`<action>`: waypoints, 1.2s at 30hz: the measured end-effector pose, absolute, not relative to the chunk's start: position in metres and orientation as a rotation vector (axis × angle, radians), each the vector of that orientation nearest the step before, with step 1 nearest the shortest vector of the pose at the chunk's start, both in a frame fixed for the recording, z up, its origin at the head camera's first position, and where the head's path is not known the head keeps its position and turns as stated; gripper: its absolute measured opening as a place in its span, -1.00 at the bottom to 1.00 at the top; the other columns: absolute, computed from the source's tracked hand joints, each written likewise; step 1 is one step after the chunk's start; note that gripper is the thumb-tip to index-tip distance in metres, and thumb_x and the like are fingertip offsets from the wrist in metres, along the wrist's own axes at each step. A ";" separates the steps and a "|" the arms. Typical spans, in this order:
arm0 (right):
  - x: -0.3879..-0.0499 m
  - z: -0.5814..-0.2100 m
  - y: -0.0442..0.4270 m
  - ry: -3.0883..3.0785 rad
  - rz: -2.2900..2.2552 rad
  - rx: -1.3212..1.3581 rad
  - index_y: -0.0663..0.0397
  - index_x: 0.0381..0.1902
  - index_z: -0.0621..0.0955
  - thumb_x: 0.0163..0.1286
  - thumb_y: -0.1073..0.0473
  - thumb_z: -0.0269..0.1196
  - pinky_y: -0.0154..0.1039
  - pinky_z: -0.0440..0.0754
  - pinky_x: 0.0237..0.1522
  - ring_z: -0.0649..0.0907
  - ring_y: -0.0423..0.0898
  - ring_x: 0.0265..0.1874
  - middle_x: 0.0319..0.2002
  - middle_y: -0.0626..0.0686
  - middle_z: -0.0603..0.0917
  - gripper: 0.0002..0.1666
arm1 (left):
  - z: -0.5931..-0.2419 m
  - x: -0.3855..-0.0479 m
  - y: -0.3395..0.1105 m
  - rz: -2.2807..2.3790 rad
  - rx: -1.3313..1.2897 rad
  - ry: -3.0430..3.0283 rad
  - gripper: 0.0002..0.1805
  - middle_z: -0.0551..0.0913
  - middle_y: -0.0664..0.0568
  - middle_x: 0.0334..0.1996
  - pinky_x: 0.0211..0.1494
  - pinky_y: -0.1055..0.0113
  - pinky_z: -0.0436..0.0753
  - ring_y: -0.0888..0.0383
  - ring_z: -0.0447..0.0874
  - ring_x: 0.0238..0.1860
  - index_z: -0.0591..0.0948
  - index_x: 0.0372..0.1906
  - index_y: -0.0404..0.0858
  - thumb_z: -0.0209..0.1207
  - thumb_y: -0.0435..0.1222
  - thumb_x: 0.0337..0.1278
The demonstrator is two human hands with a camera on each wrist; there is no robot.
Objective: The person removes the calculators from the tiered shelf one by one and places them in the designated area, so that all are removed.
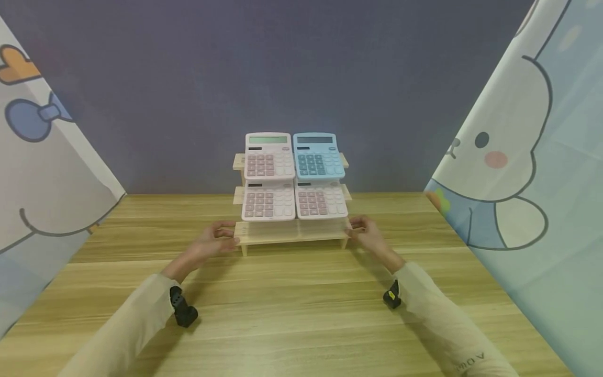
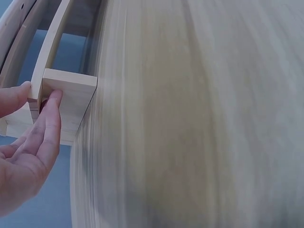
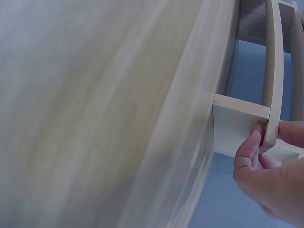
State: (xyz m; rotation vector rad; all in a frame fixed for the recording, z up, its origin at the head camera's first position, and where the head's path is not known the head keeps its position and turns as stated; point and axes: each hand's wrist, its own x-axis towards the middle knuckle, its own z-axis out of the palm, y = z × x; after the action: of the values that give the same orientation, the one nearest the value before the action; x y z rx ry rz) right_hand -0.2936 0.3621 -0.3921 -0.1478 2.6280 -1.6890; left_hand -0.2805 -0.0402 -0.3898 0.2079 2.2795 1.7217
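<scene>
A tiered wooden rack (image 1: pixel 242 230) stands on the table, bearing calculators in two rows. The upper row has a pale pink-white calculator (image 1: pixel 268 156) on the left and a blue calculator (image 1: pixel 319 156) on the right. Below them lean two pale calculators with pink keys, the left one (image 1: pixel 268 201) beside the right one (image 1: pixel 322 201). My left hand (image 1: pixel 207 243) pinches the left end of the lowest tier, thumb above and fingers beneath in the left wrist view. At the opposite end, my right hand (image 1: pixel 369 238) pinches the same tier's board (image 3: pixel 274 76).
The wood-grain table (image 1: pixel 292 303) stretches in front of the rack. Behind it rises a dark grey backdrop (image 1: pixel 198 94). Cartoon-printed cloths hang at the left (image 1: pixel 56 167) and right (image 1: pixel 513 131). Black wrist cameras sit under both sleeves.
</scene>
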 end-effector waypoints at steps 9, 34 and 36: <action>-0.294 -0.394 0.363 2.615 -1.700 -0.155 0.46 0.08 0.31 0.27 0.33 0.15 -0.24 0.63 -0.12 0.54 0.05 -0.15 -0.01 0.38 0.43 -0.52 | -0.387 -0.279 -0.042 1.671 0.243 2.311 -0.26 0.24 -0.42 0.16 0.07 0.08 0.59 0.11 0.53 -0.09 0.07 0.34 -0.42 0.16 -0.31 0.15; -0.297 -0.398 0.365 2.522 -1.792 -0.179 0.46 0.10 0.28 0.29 0.35 0.12 -0.12 0.63 -0.10 0.53 -0.11 -0.28 0.00 0.35 0.39 -0.52 | -0.383 -0.277 -0.040 1.640 0.240 2.298 -0.23 0.14 -0.46 0.21 0.10 0.09 0.57 0.16 0.53 -0.07 0.00 0.36 -0.44 0.14 -0.29 0.17; -0.298 -0.398 0.366 2.532 -1.775 -0.179 0.45 0.10 0.28 0.28 0.34 0.13 -0.11 0.63 -0.09 0.53 -0.10 -0.26 0.00 0.35 0.40 -0.52 | -0.383 -0.277 -0.040 1.638 0.239 2.298 -0.22 0.15 -0.46 0.21 0.10 0.09 0.57 0.16 0.53 -0.07 0.00 0.36 -0.43 0.15 -0.28 0.17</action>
State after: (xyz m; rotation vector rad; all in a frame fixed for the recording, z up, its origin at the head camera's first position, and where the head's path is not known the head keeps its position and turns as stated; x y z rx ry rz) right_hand -0.2978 0.3657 -0.3978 -0.1787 2.5323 -1.7749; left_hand -0.2768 -0.0397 -0.3831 0.2395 2.2981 1.6377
